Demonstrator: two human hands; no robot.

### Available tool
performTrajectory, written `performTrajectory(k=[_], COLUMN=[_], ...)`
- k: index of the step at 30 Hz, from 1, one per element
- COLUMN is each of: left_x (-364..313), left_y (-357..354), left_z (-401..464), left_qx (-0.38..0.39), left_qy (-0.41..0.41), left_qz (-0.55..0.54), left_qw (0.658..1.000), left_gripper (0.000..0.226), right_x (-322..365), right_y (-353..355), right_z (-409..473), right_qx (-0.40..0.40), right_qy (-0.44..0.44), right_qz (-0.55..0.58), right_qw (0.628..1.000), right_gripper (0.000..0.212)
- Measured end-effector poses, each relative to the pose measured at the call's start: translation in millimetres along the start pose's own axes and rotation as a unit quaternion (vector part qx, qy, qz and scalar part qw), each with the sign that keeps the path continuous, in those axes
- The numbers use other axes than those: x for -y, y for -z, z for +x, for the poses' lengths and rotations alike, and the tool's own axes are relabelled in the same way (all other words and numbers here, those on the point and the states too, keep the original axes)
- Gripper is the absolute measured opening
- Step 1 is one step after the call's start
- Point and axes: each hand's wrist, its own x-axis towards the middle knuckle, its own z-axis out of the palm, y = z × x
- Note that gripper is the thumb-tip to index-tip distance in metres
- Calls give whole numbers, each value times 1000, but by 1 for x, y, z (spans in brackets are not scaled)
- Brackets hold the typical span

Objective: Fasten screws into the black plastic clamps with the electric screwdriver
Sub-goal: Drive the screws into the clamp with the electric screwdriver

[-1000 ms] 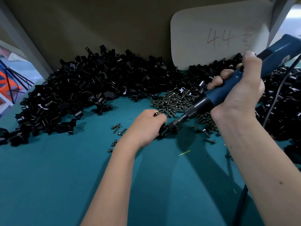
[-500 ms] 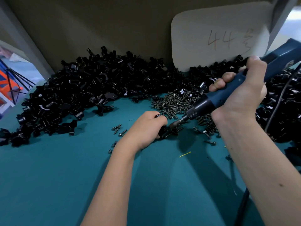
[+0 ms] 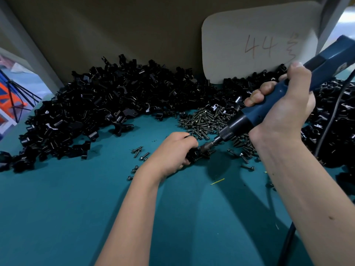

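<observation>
My left hand (image 3: 172, 150) grips a black plastic clamp (image 3: 194, 155) down on the teal table (image 3: 67, 208); most of the clamp is hidden under my fingers. My right hand (image 3: 280, 110) holds the blue electric screwdriver (image 3: 272, 104) slanted down to the left, its bit tip (image 3: 206, 146) against the clamp. A heap of dark screws (image 3: 203, 121) lies just behind the clamp. A big pile of black clamps (image 3: 99, 112) spreads along the back of the table.
Loose screws (image 3: 140, 152) lie left of my left hand, others (image 3: 247, 167) to the right. A white card marked 44 (image 3: 257, 43) leans on the brown back wall. More clamps (image 3: 332, 120) and the screwdriver's cable (image 3: 326, 129) fill the right side.
The screwdriver has dropped slightly and its bit has stayed on the clamp. My left hand keeps holding the clamp in the same spot.
</observation>
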Motion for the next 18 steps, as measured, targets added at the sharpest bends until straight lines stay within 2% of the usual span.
performTrajectory(k=[2, 4, 18], left_x=[0, 0, 5], left_y=[-1, -1, 2], left_z=[-1, -1, 0], left_qx=[1, 4, -4], left_qy=[0, -1, 26], left_qz=[3, 9, -25], left_qw=[1000, 1000, 999], left_gripper=[23, 22, 26], right_x=[1, 0, -8], right_y=[-2, -8, -7], right_z=[-1, -3, -4], right_qx=[-3, 1, 20], right_qy=[49, 68, 92], right_qz=[-39, -58, -44], right_qw=[998, 996, 995], right_gripper=[28, 31, 30])
